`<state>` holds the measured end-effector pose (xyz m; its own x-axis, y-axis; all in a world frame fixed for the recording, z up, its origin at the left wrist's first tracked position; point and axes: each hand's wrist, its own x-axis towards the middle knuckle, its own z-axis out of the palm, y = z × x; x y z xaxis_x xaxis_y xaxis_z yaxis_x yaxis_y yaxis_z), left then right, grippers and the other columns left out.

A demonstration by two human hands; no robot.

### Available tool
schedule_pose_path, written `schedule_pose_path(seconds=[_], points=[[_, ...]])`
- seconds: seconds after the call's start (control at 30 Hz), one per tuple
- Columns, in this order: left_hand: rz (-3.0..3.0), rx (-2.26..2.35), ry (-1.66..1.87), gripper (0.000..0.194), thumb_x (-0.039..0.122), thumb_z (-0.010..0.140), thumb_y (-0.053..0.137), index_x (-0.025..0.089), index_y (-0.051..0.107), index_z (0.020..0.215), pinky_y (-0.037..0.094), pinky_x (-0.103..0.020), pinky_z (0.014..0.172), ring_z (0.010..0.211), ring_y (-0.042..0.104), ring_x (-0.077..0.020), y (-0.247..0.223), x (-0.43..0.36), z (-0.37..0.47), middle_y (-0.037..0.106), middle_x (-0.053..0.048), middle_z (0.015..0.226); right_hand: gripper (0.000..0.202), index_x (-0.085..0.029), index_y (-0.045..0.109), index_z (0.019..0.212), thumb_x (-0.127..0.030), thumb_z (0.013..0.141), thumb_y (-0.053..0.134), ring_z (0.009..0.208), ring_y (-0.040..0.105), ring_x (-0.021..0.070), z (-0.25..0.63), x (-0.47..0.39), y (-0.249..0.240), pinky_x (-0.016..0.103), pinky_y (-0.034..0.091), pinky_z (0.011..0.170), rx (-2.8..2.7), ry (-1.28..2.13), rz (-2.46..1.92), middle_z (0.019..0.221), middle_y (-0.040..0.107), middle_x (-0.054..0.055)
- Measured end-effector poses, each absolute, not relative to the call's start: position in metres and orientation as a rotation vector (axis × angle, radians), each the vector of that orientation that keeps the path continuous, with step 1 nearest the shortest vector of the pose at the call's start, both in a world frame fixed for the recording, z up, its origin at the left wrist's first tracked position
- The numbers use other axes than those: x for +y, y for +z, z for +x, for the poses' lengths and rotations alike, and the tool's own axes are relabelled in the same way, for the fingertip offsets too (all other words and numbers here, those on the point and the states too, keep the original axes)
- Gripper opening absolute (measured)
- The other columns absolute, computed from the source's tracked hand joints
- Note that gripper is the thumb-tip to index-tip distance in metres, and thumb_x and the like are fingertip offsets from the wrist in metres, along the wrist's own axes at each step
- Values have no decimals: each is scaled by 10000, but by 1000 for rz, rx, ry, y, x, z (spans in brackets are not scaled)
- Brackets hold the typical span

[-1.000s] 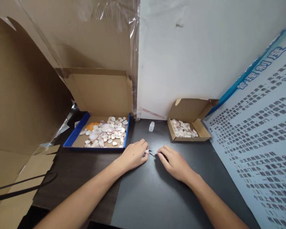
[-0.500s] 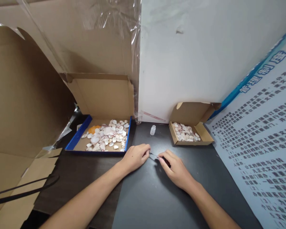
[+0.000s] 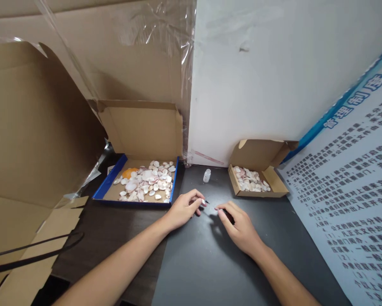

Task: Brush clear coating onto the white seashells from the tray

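My left hand is closed in a pinch just left of centre. Between its fingertips is a small pale piece with a dark pointed end, too small to name surely. To its right, my right hand has its fingers curled round a slim black-handled tool, mostly hidden by the fingers. A gap lies between the fingertips of both hands, low over the grey mat. Beyond them stands a small whitish bottle.
At the left, an open blue-edged cardboard box holds many shells and an orange piece. A smaller open box of shells sits at the right. A white wall panel and a printed poster bound the table.
My hands have drawn slightly apart, and the thin tool that bridged them no longer spans the gap. The left fingers have loosened a little, showing the pale piece. The view has shifted slightly.
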<state>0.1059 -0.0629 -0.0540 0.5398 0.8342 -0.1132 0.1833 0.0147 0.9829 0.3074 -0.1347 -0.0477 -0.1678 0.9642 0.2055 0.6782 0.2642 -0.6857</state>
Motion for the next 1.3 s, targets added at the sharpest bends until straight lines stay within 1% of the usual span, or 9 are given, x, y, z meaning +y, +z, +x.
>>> schedule_pose_path(seconds=[0.17, 0.33, 0.43, 0.63, 0.83, 0.97, 1.1, 1.17, 1.3], points=[[1424, 871, 687, 211, 351, 882, 532, 168, 521, 985, 405, -205, 510, 621, 598, -105, -59, -62, 109, 671, -58, 891, 243, -203, 626, 996, -350, 972, 435, 696, 556, 175, 307, -135, -53, 283, 441, 642, -1856, 602, -1478, 821, 608, 40], [1412, 870, 667, 295, 372, 868, 565, 163, 573, 1076, 432, -226, 565, 637, 590, -111, -59, -62, 110, 653, -35, 825, 229, -202, 630, 976, -355, 958, 461, 658, 544, 167, 305, -134, -54, 272, 444, 617, -1833, 587, -1496, 811, 613, 34], [1414, 867, 643, 300, 384, 854, 586, 154, 592, 1045, 441, -235, 584, 654, 594, -118, -59, -62, 109, 649, -37, 818, 233, -196, 634, 977, -350, 957, 459, 669, 557, 170, 304, -135, -52, 270, 451, 617, -1817, 583, -1460, 813, 622, 40], [1359, 827, 660, 350, 425, 811, 649, 168, 520, 1011, 448, -249, 615, 668, 607, -121, -57, -63, 109, 678, -59, 879, 235, -199, 632, 977, -349, 955, 452, 699, 589, 181, 305, -136, -54, 273, 468, 629, -1768, 571, -1422, 829, 643, 49], [1355, 791, 660, 326, 380, 790, 686, 186, 457, 919, 428, -247, 637, 666, 574, -107, -57, -65, 110, 640, -20, 820, 217, -200, 627, 948, -355, 941, 475, 646, 576, 174, 306, -134, -55, 275, 459, 603, -1755, 537, -1476, 786, 635, 37], [1571, 854, 664, 213, 281, 822, 637, 187, 470, 913, 399, -234, 649, 684, 515, -102, -56, -66, 109, 558, 23, 770, 208, -203, 617, 973, -347, 948, 468, 679, 587, 176, 306, -135, -54, 276, 462, 624, -1819, 575, -1458, 817, 643, 39], [1975, 968, 651, 108, 197, 829, 602, 193, 519, 898, 415, -267, 774, 838, 508, -147, -51, -68, 105, 557, 2, 853, 189, -213, 613, 933, -324, 960, 463, 725, 593, 185, 306, -134, -54, 290, 455, 665, -1949, 586, -1507, 814, 640, 30], [2131, 990, 619, 87, 217, 847, 598, 200, 536, 906, 408, -293, 834, 918, 498, -174, -49, -69, 104, 574, -11, 899, 165, -214, 614, 925, -310, 952, 482, 787, 595, 204, 306, -134, -55, 309, 455, 707, -1996, 513, -1544, 844, 644, 39], [2318, 1102, 510, 107, 289, 888, 570, 221, 573, 970, 391, -339, 869, 979, 474, -208, -49, -70, 102, 574, -33, 1001, 104, -214, 619, 914, -282, 917, 540, 869, 581, 239, 308, -132, -61, 343, 449, 758, -2059, 299, -1626, 889, 644, 57]])
